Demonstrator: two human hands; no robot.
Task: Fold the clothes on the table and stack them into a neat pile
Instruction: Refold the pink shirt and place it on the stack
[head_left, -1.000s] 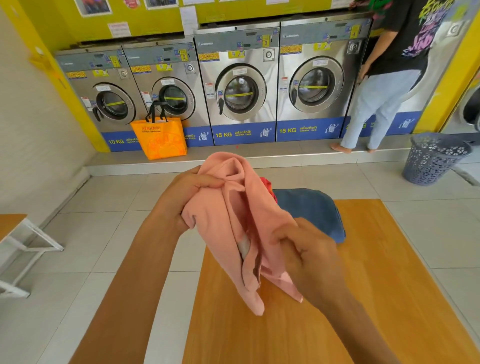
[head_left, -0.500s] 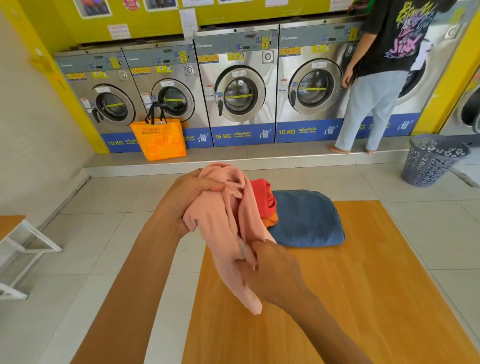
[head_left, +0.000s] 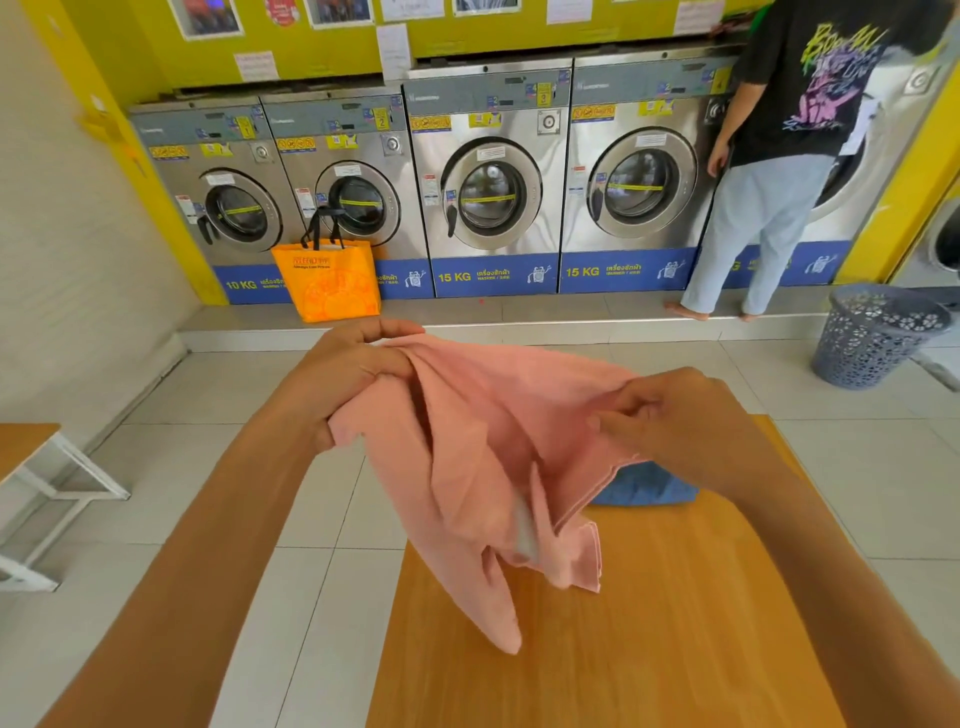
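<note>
Laundromat, wooden bench (head_left: 675, 623) at lower centre. Left hand (head_left: 353, 374) and right hand (head_left: 670, 415) each grip a pink garment (head_left: 483, 452) mid-frame, spreading it; next, probably laying it flat to fold.

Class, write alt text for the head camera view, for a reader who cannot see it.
Two hands hold a pink garment spread in the air above a wooden table, the left hand and right hand each gripping an upper edge. A folded blue garment lies behind it; washing machines line the far wall.
</note>
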